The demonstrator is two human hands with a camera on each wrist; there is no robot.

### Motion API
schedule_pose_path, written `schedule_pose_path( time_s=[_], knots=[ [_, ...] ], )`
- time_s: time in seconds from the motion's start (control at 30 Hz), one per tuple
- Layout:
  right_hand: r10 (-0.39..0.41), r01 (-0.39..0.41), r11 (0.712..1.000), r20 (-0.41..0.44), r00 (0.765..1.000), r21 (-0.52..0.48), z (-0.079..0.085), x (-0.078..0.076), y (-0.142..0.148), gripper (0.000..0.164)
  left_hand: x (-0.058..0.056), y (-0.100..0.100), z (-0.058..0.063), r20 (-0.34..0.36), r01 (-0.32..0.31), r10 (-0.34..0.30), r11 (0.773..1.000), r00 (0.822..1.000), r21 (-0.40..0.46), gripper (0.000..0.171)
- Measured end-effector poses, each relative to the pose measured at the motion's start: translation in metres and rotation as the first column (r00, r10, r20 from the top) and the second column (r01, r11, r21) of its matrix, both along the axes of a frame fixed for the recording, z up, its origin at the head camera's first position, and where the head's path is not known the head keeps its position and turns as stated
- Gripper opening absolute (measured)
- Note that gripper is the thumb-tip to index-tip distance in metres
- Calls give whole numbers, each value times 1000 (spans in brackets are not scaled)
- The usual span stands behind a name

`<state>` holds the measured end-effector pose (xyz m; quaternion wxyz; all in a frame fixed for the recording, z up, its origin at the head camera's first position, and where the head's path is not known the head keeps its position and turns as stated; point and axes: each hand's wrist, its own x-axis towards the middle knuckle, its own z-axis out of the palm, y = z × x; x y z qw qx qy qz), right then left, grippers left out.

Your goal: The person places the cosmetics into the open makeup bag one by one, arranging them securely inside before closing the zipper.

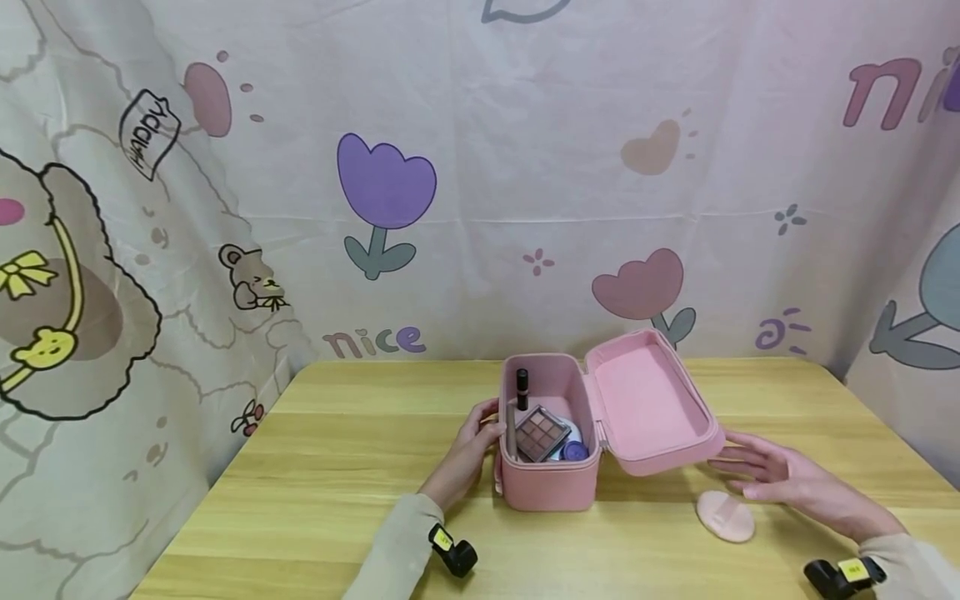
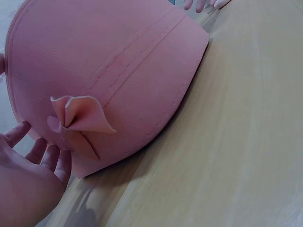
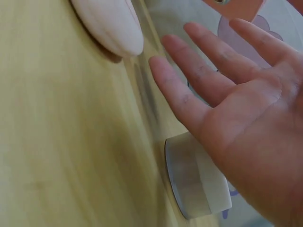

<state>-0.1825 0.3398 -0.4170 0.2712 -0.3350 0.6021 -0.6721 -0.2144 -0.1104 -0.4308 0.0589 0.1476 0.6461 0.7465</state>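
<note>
A pink makeup case (image 1: pixel 549 492) stands on the table with its lid (image 1: pixel 652 400) swung over to the right. My left hand (image 1: pixel 468 450) is at its left wall, and the fingertips (image 2: pixel 64 165) touch the side beside a small pink bow (image 2: pixel 83 116). Inside are an eyeshadow palette (image 1: pixel 540 433), an upright black tube (image 1: pixel 522 390), a slim brown stick (image 1: pixel 512 432) and a purple round item (image 1: pixel 575 451) beside something white, partly covered. My right hand (image 1: pixel 787 479) holds nothing; its spread fingers lie near the lid's outer edge, above a pink powder puff (image 1: pixel 726 516).
The wooden table (image 1: pixel 360 500) ends at a printed cloth backdrop (image 1: pixel 495 167). A short white round container (image 3: pixel 199 177) stands by my right hand in the right wrist view; I cannot make it out in the head view.
</note>
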Motion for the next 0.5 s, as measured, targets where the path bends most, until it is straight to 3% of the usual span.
schedule_pose_path(
  time_s=[0.27, 0.4, 0.5],
  knots=[
    [75, -76, 997, -33, 997, -4, -11, -4, 2, 67, -1, -1, -2, 1, 5, -5, 1000, 1000, 1, 61],
    [32, -24, 991, -58, 998, 132, -12, 0, 3, 68, -2, -1, -2, -3, 5, -5, 1000, 1000, 2, 62],
    [-9, 36, 969, -111, 994, 243, -12, 3, 1, 69, -3, -1, -1, -4, 5, -5, 1000, 1000, -5, 61]
  ],
)
